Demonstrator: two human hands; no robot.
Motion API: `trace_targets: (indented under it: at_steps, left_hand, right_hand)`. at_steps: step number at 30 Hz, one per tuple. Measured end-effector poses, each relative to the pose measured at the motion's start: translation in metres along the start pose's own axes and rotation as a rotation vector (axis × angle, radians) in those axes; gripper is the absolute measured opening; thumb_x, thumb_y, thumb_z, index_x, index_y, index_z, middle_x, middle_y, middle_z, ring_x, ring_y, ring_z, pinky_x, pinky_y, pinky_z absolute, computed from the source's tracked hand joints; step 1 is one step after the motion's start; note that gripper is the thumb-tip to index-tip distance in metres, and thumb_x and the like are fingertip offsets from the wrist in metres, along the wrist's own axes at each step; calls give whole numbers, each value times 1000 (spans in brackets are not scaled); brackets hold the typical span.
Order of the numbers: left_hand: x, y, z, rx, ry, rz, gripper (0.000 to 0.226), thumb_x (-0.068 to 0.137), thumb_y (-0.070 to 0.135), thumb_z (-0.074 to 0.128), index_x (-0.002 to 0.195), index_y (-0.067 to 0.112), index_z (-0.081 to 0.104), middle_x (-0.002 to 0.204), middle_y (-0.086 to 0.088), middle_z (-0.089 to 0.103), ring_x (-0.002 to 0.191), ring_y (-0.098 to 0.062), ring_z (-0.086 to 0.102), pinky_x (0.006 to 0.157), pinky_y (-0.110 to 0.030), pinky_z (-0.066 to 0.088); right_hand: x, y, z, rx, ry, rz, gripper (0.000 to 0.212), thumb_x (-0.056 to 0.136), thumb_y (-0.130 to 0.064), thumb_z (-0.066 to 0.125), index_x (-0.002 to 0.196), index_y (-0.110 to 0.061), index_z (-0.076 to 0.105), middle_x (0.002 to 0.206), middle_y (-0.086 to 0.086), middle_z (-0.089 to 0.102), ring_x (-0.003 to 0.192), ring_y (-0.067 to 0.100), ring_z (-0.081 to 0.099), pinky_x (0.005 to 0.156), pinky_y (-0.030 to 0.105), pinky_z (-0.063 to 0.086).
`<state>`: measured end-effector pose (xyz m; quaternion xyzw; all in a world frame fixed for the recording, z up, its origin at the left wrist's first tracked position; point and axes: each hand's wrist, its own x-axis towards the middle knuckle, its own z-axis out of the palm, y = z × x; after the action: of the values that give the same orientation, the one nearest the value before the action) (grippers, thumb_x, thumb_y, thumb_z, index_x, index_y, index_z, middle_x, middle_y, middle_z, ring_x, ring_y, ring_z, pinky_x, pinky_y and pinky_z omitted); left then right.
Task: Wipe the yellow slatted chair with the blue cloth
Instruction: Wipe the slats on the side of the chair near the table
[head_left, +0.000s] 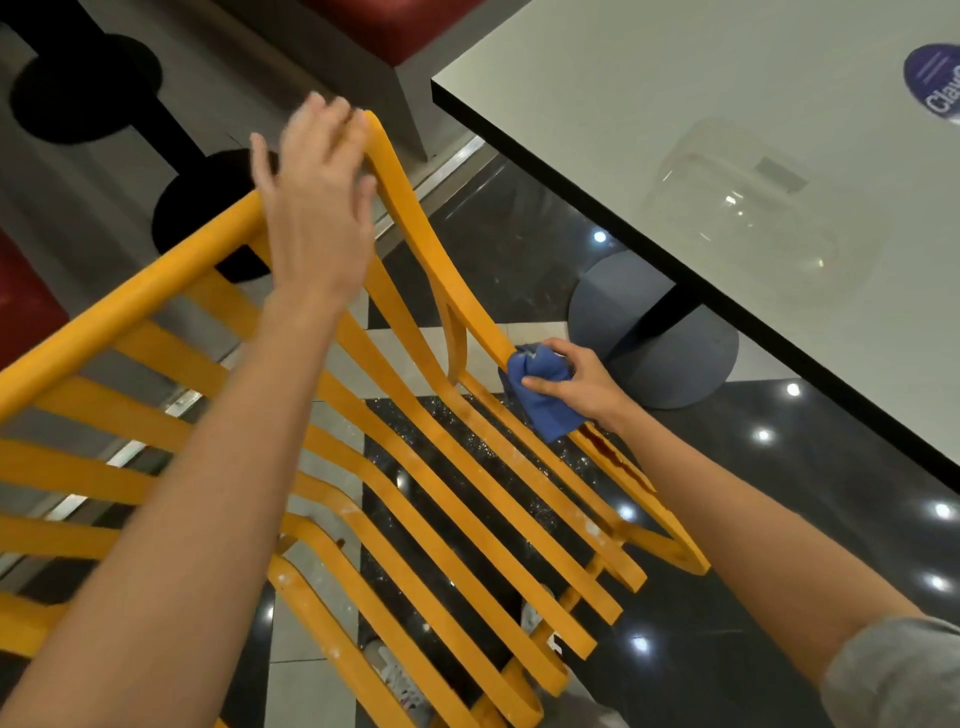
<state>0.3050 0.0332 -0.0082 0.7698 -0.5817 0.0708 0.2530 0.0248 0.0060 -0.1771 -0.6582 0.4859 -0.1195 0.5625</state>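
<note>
My two bare forearms fill the foreground, one reaching up the left, the other coming in from the lower right out of a rolled grey sleeve (904, 675). My right hand (582, 382) has its fingers curled tight round the bunched blue cloth (540, 395), thumb across the front, pressing it against the right-hand side rail of the yellow slatted chair (415, 467) just where the back meets the seat. A dark reddish smear (618, 460) lies on that rail just below the cloth. My left hand (311, 208) rests on the top corner of the chair back, fingers straight and slightly spread, palm over the rail; whether the fingertips hook behind it I cannot tell.

One chair, one cloth. The seat shows about seven long slats running away from me, with white specks on several.

Beyond my right hand stands one pale table (675, 104) with a dark edge, on a round grey base (654, 332); a round purple sticker (935, 83) sits at its far corner. The glossy dark floor (519, 218) mirrors small ceiling lights.
</note>
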Motion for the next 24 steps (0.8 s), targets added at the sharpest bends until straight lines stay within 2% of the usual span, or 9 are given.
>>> trace_targets:
  at_steps: [3,5,10,12,15,18,20,22,24]
  left_hand:
    - [-51,31,40,58,-93,172,55,94,7,57,146,18,43,152,-3,42,147,-19,28,120,-50,7]
    - [-91,41,71,72,-213,225,61,92,6,61,148,18,40,155,-2,39,148,-18,26,121,-47,8]
    - [-159,45,112,176,-477,227,76,96,14,54,157,15,10,165,-2,2,152,-18,-2,122,-51,6]
    - [-164,48,114,195,-501,197,82,95,11,52,157,15,-1,165,-1,-9,151,-18,-10,122,-51,4]
    - [-164,51,114,210,-507,168,87,91,7,49,156,17,-7,164,0,-15,151,-18,-14,121,-53,1]
    - [-165,51,114,196,-507,155,87,91,6,48,156,18,-8,164,1,-16,150,-17,-15,121,-54,0]
    - [-165,53,114,164,-509,129,85,92,6,48,157,19,-5,164,3,-15,150,-16,-15,122,-53,1]
    - [-164,55,115,129,-504,101,81,94,7,48,157,20,-1,164,4,-12,151,-15,-14,122,-51,1]
    - [-163,59,116,84,-478,68,76,96,5,47,157,19,5,165,5,-5,151,-15,-9,122,-47,5]
  right_hand:
    - [3,-6,6,-57,115,-59,29,80,-26,79,103,-14,66,96,-2,68,90,12,63,75,25,52]
    - [5,-2,13,-54,207,-57,26,84,-36,74,97,-14,67,88,-2,69,83,13,65,71,31,54]
    - [-10,12,4,37,85,15,38,84,-25,76,115,-9,62,107,1,66,97,13,62,79,23,50]
    - [-12,13,6,-48,108,-37,40,80,-30,79,110,-11,63,103,1,68,94,15,63,78,26,52]
    - [-3,5,15,-97,242,-23,37,78,-54,72,92,-20,66,84,-5,69,78,13,65,66,30,53]
    - [1,0,14,-47,212,34,23,87,-48,67,80,-28,61,76,-10,64,71,7,61,62,23,45]
    - [-8,7,9,28,111,58,21,87,-39,70,93,-20,64,87,-8,65,81,6,62,70,23,47]
    - [-19,16,3,49,42,45,35,83,-32,77,110,-16,62,99,-7,66,93,7,63,77,24,51]
    - [-22,12,3,-19,67,14,38,79,-33,80,108,-17,62,96,-10,64,90,4,62,75,21,51]
